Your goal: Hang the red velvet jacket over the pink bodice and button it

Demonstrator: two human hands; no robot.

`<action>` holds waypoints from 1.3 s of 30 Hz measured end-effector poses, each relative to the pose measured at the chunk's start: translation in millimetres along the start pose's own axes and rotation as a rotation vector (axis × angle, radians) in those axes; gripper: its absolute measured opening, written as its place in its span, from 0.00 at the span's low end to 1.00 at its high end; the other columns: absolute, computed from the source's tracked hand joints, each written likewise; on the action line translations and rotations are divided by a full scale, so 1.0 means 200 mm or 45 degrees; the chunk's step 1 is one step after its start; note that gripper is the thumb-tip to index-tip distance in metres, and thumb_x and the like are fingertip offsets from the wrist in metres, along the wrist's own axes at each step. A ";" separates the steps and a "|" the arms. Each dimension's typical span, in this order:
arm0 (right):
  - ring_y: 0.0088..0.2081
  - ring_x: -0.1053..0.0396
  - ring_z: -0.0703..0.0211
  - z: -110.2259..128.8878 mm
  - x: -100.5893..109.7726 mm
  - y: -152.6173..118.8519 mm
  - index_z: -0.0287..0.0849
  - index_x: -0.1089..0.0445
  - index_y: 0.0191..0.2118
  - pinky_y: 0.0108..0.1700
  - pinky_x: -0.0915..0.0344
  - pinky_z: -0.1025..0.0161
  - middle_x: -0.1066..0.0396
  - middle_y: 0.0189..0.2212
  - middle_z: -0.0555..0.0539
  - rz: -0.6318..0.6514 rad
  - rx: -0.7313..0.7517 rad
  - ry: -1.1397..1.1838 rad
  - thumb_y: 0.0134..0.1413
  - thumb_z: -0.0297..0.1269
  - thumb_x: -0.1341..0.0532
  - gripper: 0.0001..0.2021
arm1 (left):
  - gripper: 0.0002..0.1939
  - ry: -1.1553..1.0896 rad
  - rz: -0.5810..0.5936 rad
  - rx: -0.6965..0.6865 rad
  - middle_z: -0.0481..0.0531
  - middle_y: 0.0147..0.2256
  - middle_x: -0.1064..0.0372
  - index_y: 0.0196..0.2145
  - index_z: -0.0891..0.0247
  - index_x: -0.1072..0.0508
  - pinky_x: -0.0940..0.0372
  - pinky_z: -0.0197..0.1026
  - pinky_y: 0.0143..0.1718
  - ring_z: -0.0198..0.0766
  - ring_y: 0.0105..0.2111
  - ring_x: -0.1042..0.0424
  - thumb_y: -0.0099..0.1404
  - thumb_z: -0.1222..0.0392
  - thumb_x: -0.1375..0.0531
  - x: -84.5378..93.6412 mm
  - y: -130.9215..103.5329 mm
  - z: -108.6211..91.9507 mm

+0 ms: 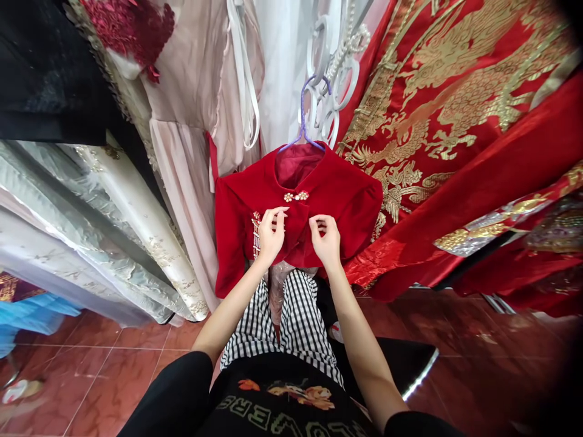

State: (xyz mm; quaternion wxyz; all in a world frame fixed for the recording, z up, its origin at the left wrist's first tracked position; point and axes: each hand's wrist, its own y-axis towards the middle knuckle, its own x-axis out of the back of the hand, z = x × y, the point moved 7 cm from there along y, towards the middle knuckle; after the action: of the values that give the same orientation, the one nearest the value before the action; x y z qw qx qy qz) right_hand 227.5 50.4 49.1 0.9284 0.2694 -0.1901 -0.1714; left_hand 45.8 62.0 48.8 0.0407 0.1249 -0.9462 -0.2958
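Note:
A short red velvet jacket (234, 200) hangs in front of me on a purple hanger (303, 112). Its collar is joined by a flower-shaped clasp (296, 196), and below that the front edges part. My left hand (272, 235) is at the jacket's front on the left, thumb and fingers curled together in a loose pinch at the cloth. Beside it, a beaded trim (255, 233) with dangling strands shows on the chest. On the other side of the opening, my right hand (326, 235) pinches the velvet near the front edge. The fabric between the fingertips is mostly hidden.
Pale pink dresses (182, 97) and whitish gowns (141, 212) hang at the left. Red garments with gold dragon embroidery (437, 79) crowd the right. White ring-shaped hangers (344, 82) hang behind the jacket. A black flat object (396, 364) lies on the red tiled floor (113, 376).

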 end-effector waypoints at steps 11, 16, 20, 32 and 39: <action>0.37 0.33 0.52 0.03 -0.15 0.01 0.44 0.34 0.37 0.41 0.30 0.53 0.34 0.37 0.43 0.141 0.098 -0.179 0.56 0.48 0.39 0.12 | 0.17 0.046 -0.043 -0.090 0.56 0.46 0.30 0.46 0.60 0.26 0.28 0.36 0.36 0.36 0.41 0.27 0.73 0.49 0.48 0.00 -0.01 -0.06; 0.24 0.43 0.64 0.01 -0.11 -0.01 0.46 0.42 0.25 0.30 0.39 0.64 0.43 0.23 0.54 0.145 -0.019 0.053 0.58 0.58 0.41 0.22 | 0.17 0.115 0.168 -0.176 0.58 0.52 0.32 0.52 0.59 0.28 0.33 0.46 0.57 0.40 0.54 0.30 0.73 0.50 0.48 -0.06 -0.01 -0.05; 0.22 0.48 0.66 0.01 -0.04 -0.02 0.46 0.47 0.24 0.27 0.43 0.66 0.50 0.19 0.57 0.119 -0.143 0.347 0.56 0.64 0.42 0.27 | 0.20 0.135 0.155 -0.122 0.59 0.57 0.36 0.58 0.58 0.32 0.40 0.48 0.63 0.41 0.60 0.35 0.73 0.49 0.48 -0.09 -0.01 0.00; 0.33 0.34 0.61 0.07 -0.03 -0.01 0.46 0.39 0.30 0.38 0.31 0.64 0.34 0.30 0.51 0.169 -0.112 0.401 0.56 0.57 0.39 0.20 | 0.28 -0.341 0.211 0.496 0.58 0.42 0.23 0.43 0.64 0.24 0.26 0.44 0.44 0.40 0.40 0.22 0.68 0.36 0.49 -0.14 -0.16 0.13; 0.40 0.29 0.57 0.06 -0.08 -0.11 0.46 0.38 0.44 0.41 0.26 0.59 0.31 0.41 0.46 0.066 -0.074 0.242 0.54 0.48 0.34 0.18 | 0.21 -0.276 -0.041 0.492 0.51 0.31 0.23 0.34 0.63 0.27 0.26 0.39 0.38 0.37 0.32 0.23 0.52 0.45 0.30 0.05 -0.21 0.13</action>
State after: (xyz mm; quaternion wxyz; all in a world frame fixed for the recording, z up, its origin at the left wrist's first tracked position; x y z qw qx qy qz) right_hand 204.4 34.1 41.9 0.9538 0.2524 -0.1031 -0.1265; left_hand 42.0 40.2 3.5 -0.0907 0.1128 -0.9820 -0.1214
